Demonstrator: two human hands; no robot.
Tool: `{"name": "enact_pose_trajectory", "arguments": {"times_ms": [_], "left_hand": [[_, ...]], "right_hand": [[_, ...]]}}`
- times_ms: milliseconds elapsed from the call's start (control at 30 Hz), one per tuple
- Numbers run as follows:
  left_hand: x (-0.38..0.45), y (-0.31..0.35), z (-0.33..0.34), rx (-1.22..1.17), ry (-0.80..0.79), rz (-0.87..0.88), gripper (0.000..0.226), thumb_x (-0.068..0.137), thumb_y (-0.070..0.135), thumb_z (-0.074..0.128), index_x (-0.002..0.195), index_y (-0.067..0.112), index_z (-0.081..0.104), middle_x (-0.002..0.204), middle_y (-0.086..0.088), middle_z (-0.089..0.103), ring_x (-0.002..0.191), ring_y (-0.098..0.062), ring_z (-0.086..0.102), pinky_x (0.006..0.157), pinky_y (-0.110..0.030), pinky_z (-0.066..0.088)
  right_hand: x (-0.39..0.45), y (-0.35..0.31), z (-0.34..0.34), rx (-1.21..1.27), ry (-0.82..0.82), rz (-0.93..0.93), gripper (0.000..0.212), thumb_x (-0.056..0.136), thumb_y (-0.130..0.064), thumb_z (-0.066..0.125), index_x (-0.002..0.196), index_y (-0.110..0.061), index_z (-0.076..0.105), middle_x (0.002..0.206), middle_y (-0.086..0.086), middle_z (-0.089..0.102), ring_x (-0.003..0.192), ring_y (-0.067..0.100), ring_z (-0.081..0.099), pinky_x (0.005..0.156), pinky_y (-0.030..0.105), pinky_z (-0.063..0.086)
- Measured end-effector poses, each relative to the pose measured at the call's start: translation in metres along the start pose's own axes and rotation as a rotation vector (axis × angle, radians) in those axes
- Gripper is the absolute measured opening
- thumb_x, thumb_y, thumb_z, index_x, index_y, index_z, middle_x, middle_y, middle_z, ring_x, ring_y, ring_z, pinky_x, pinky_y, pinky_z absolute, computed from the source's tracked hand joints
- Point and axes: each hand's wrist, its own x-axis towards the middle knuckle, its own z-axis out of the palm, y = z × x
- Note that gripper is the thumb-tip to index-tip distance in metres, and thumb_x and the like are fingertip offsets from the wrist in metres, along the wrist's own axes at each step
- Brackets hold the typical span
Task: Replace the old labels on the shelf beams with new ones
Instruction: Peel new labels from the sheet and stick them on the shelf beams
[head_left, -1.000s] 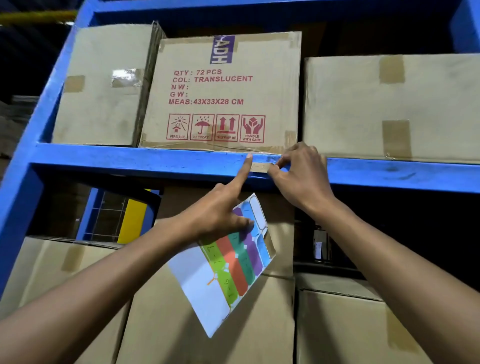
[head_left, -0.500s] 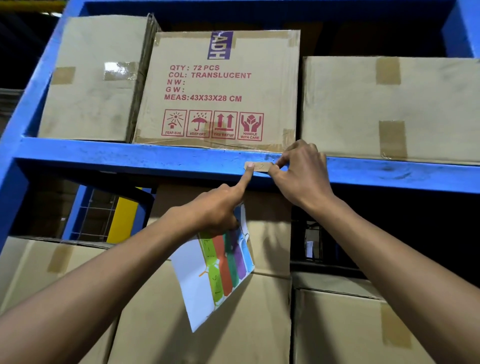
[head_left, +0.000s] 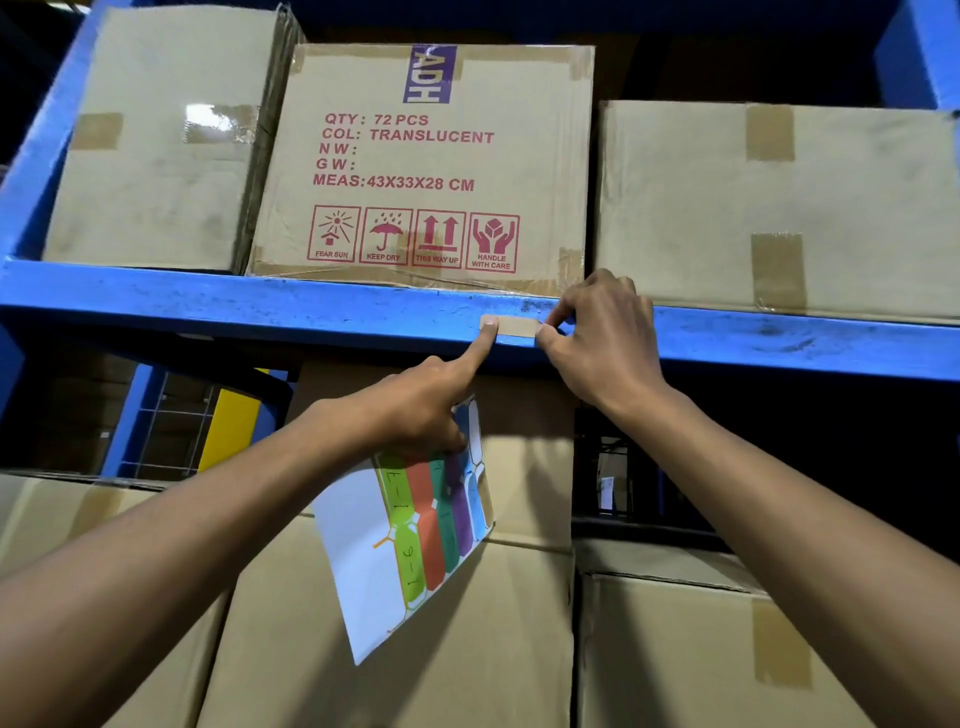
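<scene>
At upper left of the frame a plain box (head_left: 156, 140) sits on the blue beam (head_left: 260, 312), which runs across the whole picture; below it at left a yellow panel (head_left: 228, 431) shows behind a blue wire frame; the left arm comes in from the lower left, and the left hand (head_left: 410, 410) has its forefinger stretched up, the tip pressing the left end of the old label (head_left: 514, 326), a tan strip stuck flat on the beam's front face at centre; the other fingers of that hand are curled shut in a grip on the label sheet (head_left: 410, 535), which hangs tilted below the hand with green, orange, teal, purple and blue stickers on it; above the label stands the printed box (head_left: 431, 166), marked QTY 72 PCS and TRANSLUCENT; just right of centre the right hand (head_left: 602, 343) pinches at the right end of the old label with thumb and forefinger, its grip closed on that edge; at upper right a wide box (head_left: 779, 208) rests on the beam; more cartons (head_left: 675, 649) fill the lower shelf.
</scene>
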Motion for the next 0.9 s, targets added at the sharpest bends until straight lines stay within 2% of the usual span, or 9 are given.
{"name": "enact_pose_trajectory", "arguments": {"times_ms": [67,133,233,300,400,600,733,800,900], "left_hand": [[0.0,0.0,-0.001,-0.019,-0.002,0.005,0.124,0.078,0.016,0.074,0.139,0.039,-0.031,0.077,0.0,0.045,0.076,-0.017,0.053,0.075,-0.043,0.054],[0.001,-0.003,-0.001,-0.048,0.008,0.016,0.124,0.077,0.017,0.075,0.142,0.036,-0.028,0.075,-0.001,0.044,0.07,-0.014,0.05,0.064,-0.029,0.048],[-0.001,-0.008,0.002,-0.144,0.033,0.035,0.125,0.073,0.022,0.079,0.144,0.039,-0.022,0.075,-0.007,0.058,0.066,-0.012,0.049,0.056,-0.019,0.038],[-0.003,-0.011,0.003,-0.193,0.04,0.027,0.124,0.072,0.022,0.08,0.143,0.046,-0.02,0.082,-0.011,0.062,0.07,-0.012,0.053,0.057,-0.019,0.041],[-0.003,-0.01,0.005,-0.198,0.033,-0.006,0.122,0.076,0.022,0.078,0.138,0.053,-0.022,0.084,-0.006,0.058,0.071,-0.012,0.058,0.048,-0.012,0.043],[-0.003,-0.012,0.005,-0.257,0.042,-0.044,0.119,0.078,0.02,0.076,0.135,0.06,-0.019,0.083,-0.003,0.06,0.064,-0.013,0.067,0.04,-0.012,0.047],[-0.011,-0.008,0.011,-0.404,0.124,-0.019,0.109,0.078,0.025,0.076,0.136,0.064,-0.008,0.078,-0.004,0.069,0.066,-0.013,0.068,0.052,-0.018,0.048],[-0.021,-0.003,0.021,-0.611,0.155,0.028,0.102,0.082,0.02,0.072,0.136,0.065,-0.002,0.078,-0.009,0.074,0.07,-0.019,0.072,0.056,-0.029,0.055],[-0.042,0.006,0.036,-0.978,0.17,0.077,0.094,0.087,0.008,0.065,0.142,0.056,0.005,0.086,-0.019,0.074,0.075,-0.031,0.073,0.064,-0.044,0.06]], "right_hand": [[-0.003,0.001,0.001,-0.048,0.038,-0.065,0.019,0.085,-0.022,0.057,0.099,-0.011,0.065,0.111,0.011,0.056,0.108,0.027,0.047,0.091,0.036,0.035],[-0.008,0.001,0.003,-0.108,0.06,-0.192,0.03,0.087,-0.019,0.051,0.116,-0.014,0.057,0.126,0.011,0.051,0.118,0.028,0.043,0.097,0.037,0.03],[-0.017,0.002,0.012,-0.225,-0.089,-0.362,0.051,0.087,-0.013,0.043,0.137,-0.023,0.039,0.155,0.012,0.021,0.14,0.028,0.02,0.108,0.042,0.013],[-0.022,0.007,0.017,-0.266,-0.15,-0.354,0.057,0.087,-0.01,0.04,0.142,-0.027,0.031,0.16,0.011,0.004,0.145,0.027,0.006,0.111,0.045,0.004],[-0.026,0.022,0.017,-0.273,-0.153,-0.275,0.066,0.086,-0.008,0.041,0.145,-0.032,0.023,0.16,0.012,-0.002,0.147,0.026,0.001,0.112,0.045,0.001],[-0.033,0.036,0.004,-0.29,-0.181,-0.221,0.071,0.085,-0.006,0.043,0.146,-0.033,0.02,0.16,0.013,0.001,0.146,0.027,0.005,0.113,0.046,0.004],[-0.032,0.028,-0.01,-0.182,-0.237,-0.218,0.059,0.086,-0.012,0.044,0.142,-0.029,0.033,0.16,0.011,0.004,0.146,0.026,0.007,0.114,0.046,0.008],[-0.04,0.03,-0.02,-0.118,-0.239,-0.225,0.055,0.086,-0.012,0.046,0.139,-0.025,0.04,0.157,0.01,0.021,0.143,0.025,0.016,0.112,0.042,0.013],[-0.065,0.033,-0.033,0.014,-0.208,-0.207,0.042,0.085,-0.012,0.051,0.125,-0.02,0.058,0.13,0.006,0.055,0.124,0.024,0.043,0.097,0.03,0.023]]}}
